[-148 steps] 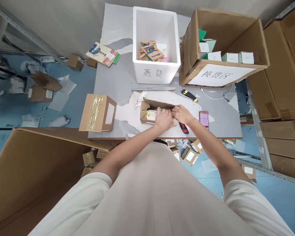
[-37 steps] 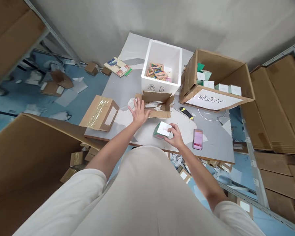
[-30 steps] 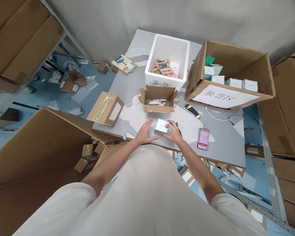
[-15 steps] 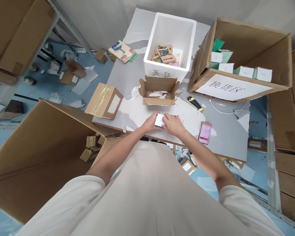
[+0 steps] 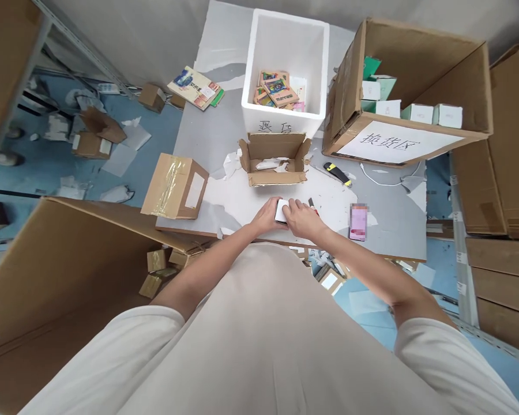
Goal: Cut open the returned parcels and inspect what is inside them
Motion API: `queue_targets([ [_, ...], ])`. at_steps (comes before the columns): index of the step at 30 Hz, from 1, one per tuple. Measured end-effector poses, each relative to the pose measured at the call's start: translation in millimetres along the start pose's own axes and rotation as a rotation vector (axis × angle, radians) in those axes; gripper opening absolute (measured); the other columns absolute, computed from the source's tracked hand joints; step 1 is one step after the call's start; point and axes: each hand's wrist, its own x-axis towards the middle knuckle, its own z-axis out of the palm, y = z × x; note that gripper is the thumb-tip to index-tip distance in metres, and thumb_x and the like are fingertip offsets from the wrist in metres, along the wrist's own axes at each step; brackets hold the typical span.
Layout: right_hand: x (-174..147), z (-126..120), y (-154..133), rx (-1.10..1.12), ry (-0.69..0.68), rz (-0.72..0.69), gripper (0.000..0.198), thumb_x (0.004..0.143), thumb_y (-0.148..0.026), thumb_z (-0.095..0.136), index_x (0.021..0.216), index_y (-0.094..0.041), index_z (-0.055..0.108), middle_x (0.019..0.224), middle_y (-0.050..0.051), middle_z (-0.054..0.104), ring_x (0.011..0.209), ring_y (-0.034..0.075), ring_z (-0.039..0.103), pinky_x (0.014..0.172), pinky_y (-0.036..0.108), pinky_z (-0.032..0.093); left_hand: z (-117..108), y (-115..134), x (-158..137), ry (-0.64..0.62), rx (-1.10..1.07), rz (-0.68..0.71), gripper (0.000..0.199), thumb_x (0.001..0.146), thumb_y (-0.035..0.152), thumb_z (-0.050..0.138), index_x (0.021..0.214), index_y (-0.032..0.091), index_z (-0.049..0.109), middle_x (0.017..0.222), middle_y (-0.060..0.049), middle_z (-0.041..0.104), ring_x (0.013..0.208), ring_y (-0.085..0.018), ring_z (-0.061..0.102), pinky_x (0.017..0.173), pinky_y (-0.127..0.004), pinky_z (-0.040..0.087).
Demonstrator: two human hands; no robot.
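Near the table's front edge, my left hand [image 5: 268, 215] is closed round a small white box [image 5: 281, 211], holding it by its left side. My right hand [image 5: 301, 219] grips the same box from the right, its fingers curled on the top. Behind my right hand shows a small dark and red thing [image 5: 312, 205], too hidden to name. Just beyond both hands stands an open cardboard box [image 5: 277, 176] with white paper inside. A black and yellow box cutter [image 5: 338, 174] lies to the right of that carton, and a phone [image 5: 358, 223] with a pink screen lies nearer me.
A white foam box [image 5: 285, 120] with booklets stands at the back. Right of it sits a big carton [image 5: 341, 124] holding green and white boxes. A taped parcel [image 5: 175, 187] and books [image 5: 194, 87] lie on the left. A large open carton [image 5: 86, 253] stands left of the table.
The whole view has shifted a little as my head moved. Both hands still hold the small white box, and the dark and red thing now shows behind my right hand.
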Motion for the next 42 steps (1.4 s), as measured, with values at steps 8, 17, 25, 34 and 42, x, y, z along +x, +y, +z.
queue_targets([
  [8,1.8,24.6,25.7,0.652,0.258,0.286,0.033,0.096,-0.029,0.033,0.122,-0.018,0.049,0.091,0.009,0.069,0.083,0.024,0.064,0.076,0.035,0.048,-9.1,-1.8,4.5,-0.067,0.000,0.023,0.092,0.049,0.039,0.089,0.126,0.018,0.042,0.124,-0.014,0.053,0.119,-0.035,0.052,0.096,-0.048,0.045],
  [17,16.4,79.8,21.4,0.994,0.813,0.626,0.035,0.088,-0.039,0.051,0.116,-0.020,0.047,0.122,0.015,0.050,0.101,0.022,0.058,0.078,0.036,0.052,-15.0,21.0,-9.5,0.038,0.013,-0.025,0.104,0.056,0.051,0.082,0.139,0.016,0.031,0.137,-0.019,0.044,0.124,-0.035,0.048,0.102,-0.050,0.043],
  [25,-16.4,56.2,10.9,0.472,0.554,0.190,0.024,0.094,-0.020,0.043,0.108,-0.021,0.063,0.112,0.010,0.063,0.102,0.023,0.054,0.090,0.039,0.040,-20.3,30.0,-10.1,0.196,0.044,-0.024,0.052,0.087,0.021,0.043,0.138,0.016,0.036,0.126,-0.015,0.054,0.111,-0.023,0.057,0.096,-0.041,0.046],
  [34,5.0,5.5,16.1,0.195,0.047,-0.115,0.029,0.084,-0.012,0.057,0.113,-0.013,0.061,0.122,0.015,0.061,0.115,0.028,0.050,0.084,0.036,0.040,-51.0,22.3,9.9,-0.219,0.352,0.379,0.089,0.065,0.044,0.074,0.142,0.016,0.040,0.146,-0.018,0.043,0.139,-0.040,0.030,0.113,-0.055,0.015],
  [42,10.8,-13.0,19.5,0.137,0.024,-0.230,0.035,0.077,-0.016,0.060,0.112,-0.012,0.059,0.118,0.018,0.057,0.104,0.028,0.053,0.082,0.036,0.037,-37.8,16.0,8.7,-0.134,0.240,0.268,0.090,0.059,0.047,0.080,0.135,0.014,0.045,0.126,-0.018,0.059,0.119,-0.036,0.053,0.108,-0.048,0.027],
])
